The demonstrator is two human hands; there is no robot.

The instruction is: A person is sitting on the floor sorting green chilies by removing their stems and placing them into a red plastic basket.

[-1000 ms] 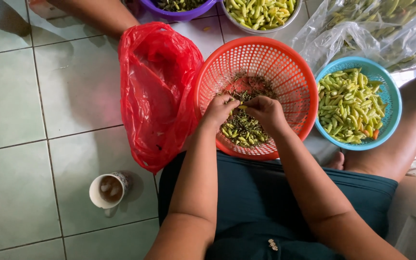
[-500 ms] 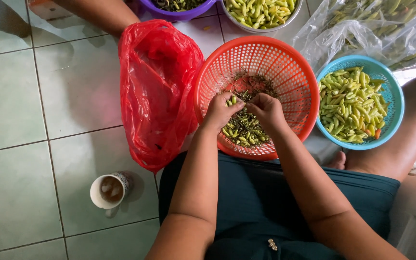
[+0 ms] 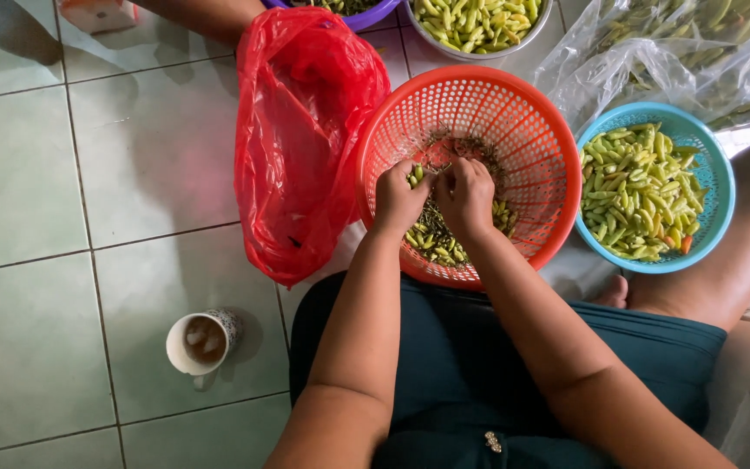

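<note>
Green chillies (image 3: 444, 239) lie heaped in the orange basket (image 3: 527, 130), directly under both hands. Left hand (image 3: 399, 198) closed around a few chillies. Right hand (image 3: 466, 195) curled, fingertips pinching one beside the left. Red bag (image 3: 305, 130) left; blue bowl (image 3: 713, 165) right.

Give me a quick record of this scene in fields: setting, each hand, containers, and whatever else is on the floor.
Setting: pale green tiled floor, seen from above
Left hand: grips small green chillies over the round orange plastic mesh basket
Right hand: pinches at the same chillies
Containers: round blue plastic basket of green chillies; metal bowl of chillies
Other: crumpled red plastic bag; white cup
</note>
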